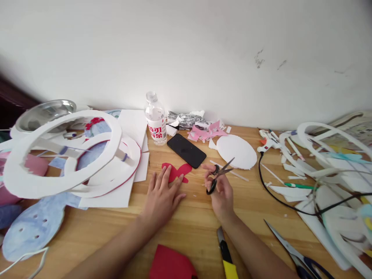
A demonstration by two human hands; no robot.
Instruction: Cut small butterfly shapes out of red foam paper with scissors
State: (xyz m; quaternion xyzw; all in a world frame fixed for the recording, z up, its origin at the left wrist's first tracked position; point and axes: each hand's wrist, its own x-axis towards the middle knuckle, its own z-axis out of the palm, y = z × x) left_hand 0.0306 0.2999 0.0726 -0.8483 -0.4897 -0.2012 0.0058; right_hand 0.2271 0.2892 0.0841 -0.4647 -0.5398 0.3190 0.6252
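My left hand point(162, 193) lies flat with its fingers spread, the fingertips resting on a red butterfly-shaped cutout point(182, 170) on the wooden table. In my right hand point(222, 193) is a small pair of black-handled scissors point(221, 171), the fingers at its loops and the blades slightly apart, pointing up and to the right. A black smartphone point(186, 150) lies just beyond the cutout. Closer to me is a larger red sheet point(172, 264), partly cut off by the frame's bottom edge. Beside my right forearm rests a yellow-and-black utility knife point(225, 254).
Behind stand a plastic bottle point(156, 120) and pink scraps point(207, 131), with a white foam disc point(236, 152) to their right. White foam rings point(17, 182) crowd the left. A glue gun point(267, 142), its black cable point(279, 199) and larger scissors point(293, 252) lie right.
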